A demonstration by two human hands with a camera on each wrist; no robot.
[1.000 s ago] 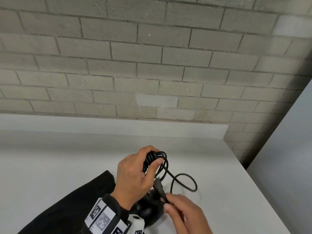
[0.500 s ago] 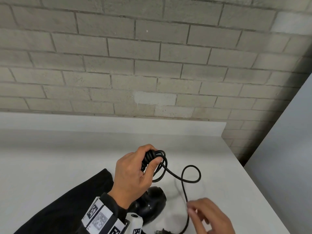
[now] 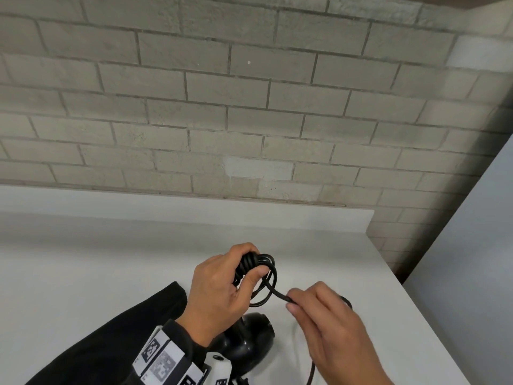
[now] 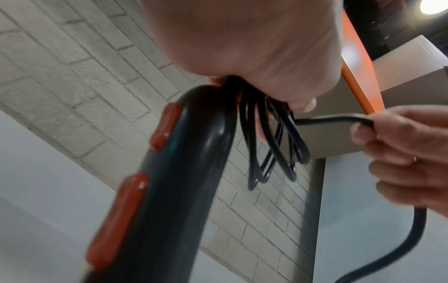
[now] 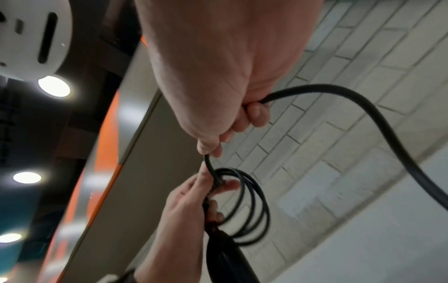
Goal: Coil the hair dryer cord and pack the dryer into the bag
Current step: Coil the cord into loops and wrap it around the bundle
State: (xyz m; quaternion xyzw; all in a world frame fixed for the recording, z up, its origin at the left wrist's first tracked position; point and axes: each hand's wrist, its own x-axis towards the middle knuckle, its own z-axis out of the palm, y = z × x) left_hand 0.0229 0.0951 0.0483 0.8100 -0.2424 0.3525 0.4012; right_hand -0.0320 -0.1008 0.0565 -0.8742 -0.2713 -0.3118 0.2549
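Note:
A black hair dryer [image 3: 244, 343] with red buttons [image 4: 167, 126] stands on the white counter, handle up. My left hand [image 3: 222, 287] grips the top of the handle together with several coiled loops of the black cord [image 3: 266, 279]. The loops [image 4: 271, 149] hang below my fist in the left wrist view. My right hand [image 3: 327, 323] pinches the free length of cord [image 5: 208, 162] close to the coil, and the rest of the cord [image 5: 363, 118] trails down behind it. A black bag [image 3: 116, 337] lies flat under my left forearm.
The white counter [image 3: 111, 259] ends at a brick wall [image 3: 249, 107] behind and at an edge on the right [image 3: 416, 307]. A pale panel [image 3: 472, 273] stands beyond that edge.
My right hand has slid along the cord from near the counter's front and risen to just beside the coil. The loose loop that lay on the counter is gone. My left hand has kept its grip.

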